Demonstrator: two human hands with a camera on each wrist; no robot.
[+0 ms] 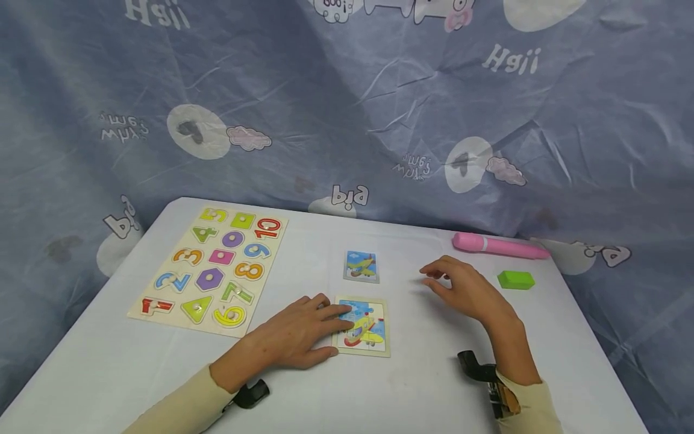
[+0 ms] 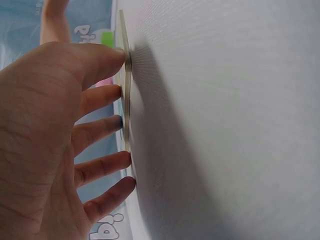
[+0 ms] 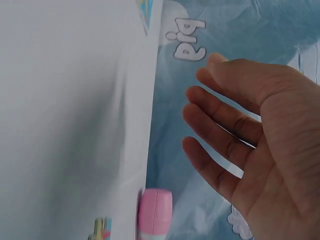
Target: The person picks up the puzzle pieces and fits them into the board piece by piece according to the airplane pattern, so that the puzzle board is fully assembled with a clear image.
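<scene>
A square framed puzzle [image 1: 374,334] with a yellow airplane on a blue sky lies flat near the middle of the table. My left hand [image 1: 295,331] rests on its left side, fingers spread across the picture and the thumb at the lower left corner. In the left wrist view the thumb and fingertips meet the puzzle's thin edge [image 2: 127,95]. Just beyond the puzzle is a smaller picture card [image 1: 361,267] with a similar airplane. My right hand [image 1: 466,292] hovers over the table right of the card, fingers loosely bent and holding nothing, as the right wrist view also shows.
On the left lies a wooden number board [image 1: 238,238] with knobbed digits and shapes. A pink cylindrical stick [image 1: 509,247] lies at the back right edge, with a green block [image 1: 516,280] in front of it. A blue printed cloth [image 1: 325,120] hangs behind the white table [image 1: 412,392].
</scene>
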